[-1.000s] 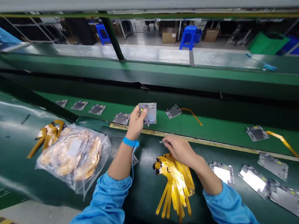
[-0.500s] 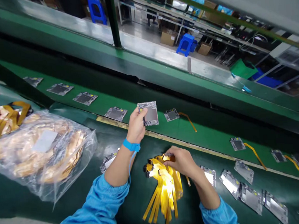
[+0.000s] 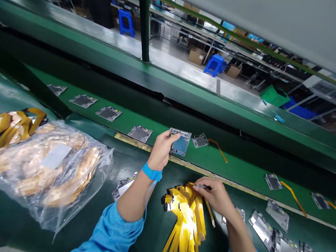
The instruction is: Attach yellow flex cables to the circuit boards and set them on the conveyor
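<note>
My left hand grips a circuit board by its left edge, thumb on top, over the green belt. The board's large shield plate looks bluish. Closer to me, my right hand pinches at the upper right of a pile of yellow flex cables. Its fingertips are closed on a flex cable there, with a small dark piece showing between them. The cables' dark connector ends point up and left, and their tails fan out towards me. One cable hangs slightly apart under the right hand.
Several boards lie along the green belt; those on the right have orange cables attached. A clear bag of cables and a loose bundle sit left. More boards lie on the bench at right.
The view has shifted, so most things sit lower in the picture. The board in my left hand has tilted and its plate now reflects blue. My right hand has shifted slightly right along the cable pile.
</note>
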Tool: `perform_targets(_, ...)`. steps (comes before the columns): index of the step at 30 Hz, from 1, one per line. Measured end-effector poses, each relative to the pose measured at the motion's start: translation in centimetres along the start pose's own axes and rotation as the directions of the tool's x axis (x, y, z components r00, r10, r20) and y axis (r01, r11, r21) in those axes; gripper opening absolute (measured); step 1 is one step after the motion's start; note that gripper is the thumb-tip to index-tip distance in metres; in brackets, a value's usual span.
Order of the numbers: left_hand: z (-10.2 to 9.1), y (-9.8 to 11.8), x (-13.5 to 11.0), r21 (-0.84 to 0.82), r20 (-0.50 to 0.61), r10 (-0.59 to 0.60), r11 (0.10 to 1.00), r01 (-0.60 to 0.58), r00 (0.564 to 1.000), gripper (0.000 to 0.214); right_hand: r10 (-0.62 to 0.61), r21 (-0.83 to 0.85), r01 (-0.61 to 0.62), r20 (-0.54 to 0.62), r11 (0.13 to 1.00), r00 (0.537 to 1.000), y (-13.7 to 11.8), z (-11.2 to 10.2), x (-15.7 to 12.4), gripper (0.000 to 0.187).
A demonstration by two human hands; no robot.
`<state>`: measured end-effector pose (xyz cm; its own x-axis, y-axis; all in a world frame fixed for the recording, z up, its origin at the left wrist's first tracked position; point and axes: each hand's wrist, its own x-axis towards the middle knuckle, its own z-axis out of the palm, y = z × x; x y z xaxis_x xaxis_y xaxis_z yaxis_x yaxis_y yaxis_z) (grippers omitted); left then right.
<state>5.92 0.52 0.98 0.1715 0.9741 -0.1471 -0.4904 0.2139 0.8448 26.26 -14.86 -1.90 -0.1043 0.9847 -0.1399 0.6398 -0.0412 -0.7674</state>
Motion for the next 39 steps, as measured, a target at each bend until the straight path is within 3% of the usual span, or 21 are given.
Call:
perform_targets(3,0.2,0.0,-0.2,0.084,0.064,0.028,0.996,-0.033,0.998,0.03,0.002,0.01,-0.001,-0.116,1.0,0.993,-1.0,-1.4,0.2,0.029)
perform_targets(7,0.6,-0.4,-0.7,0.201,0.208,-0.01,0.979,-0.032,0.978,0.023,-0.059,0.076,0.087,-0.319,0.993,0.946,-2.6,-2.6,1.5,0.034)
perform_targets(9,0.9,-0.7,-1.1,0.223,0.264,-0.036,0.975,-0.024,0.964,0.023,-0.079,0.117,0.126,-0.343,0.985,0.936,-3.3,-2.5,2.2,0.034)
perform_targets(13,1.3,-1.2,-1.6,0.222,0.28,-0.042,0.975,-0.022,0.959,0.027,-0.096,0.145,0.129,-0.217,0.981,0.971,-4.0,-2.3,3.0,0.032)
perform_targets(17,1.4,-1.0,-1.5,0.203,0.225,-0.012,0.978,-0.035,0.974,0.031,-0.069,0.211,0.082,-0.068,0.974,0.995,-3.9,-3.6,1.9,0.034)
perform_targets(21,1.5,-0.8,-1.3,0.176,0.204,0.0,0.984,-0.036,0.979,0.034,0.024,0.304,-0.017,-0.019,0.953,1.0,-2.1,-5.0,-0.9,0.04)
perform_targets(26,1.9,-1.2,-1.5,0.166,0.227,-0.047,0.986,0.009,0.973,0.034,0.117,0.229,-0.12,0.029,0.966,0.993,1.0,-3.9,-4.4,0.043)
perform_targets(32,1.8,-1.7,-1.5,0.195,0.231,-0.036,0.981,-0.01,0.972,0.032,0.135,0.238,-0.115,-0.067,0.964,0.989,3.1,-3.7,-5.5,0.038)
perform_targets(39,1.7,-1.6,-1.4,0.213,0.232,-0.05,0.977,0.0,0.971,0.031,0.111,0.359,-0.039,-0.182,0.933,0.977,1.8,-5.3,-4.3,0.031)
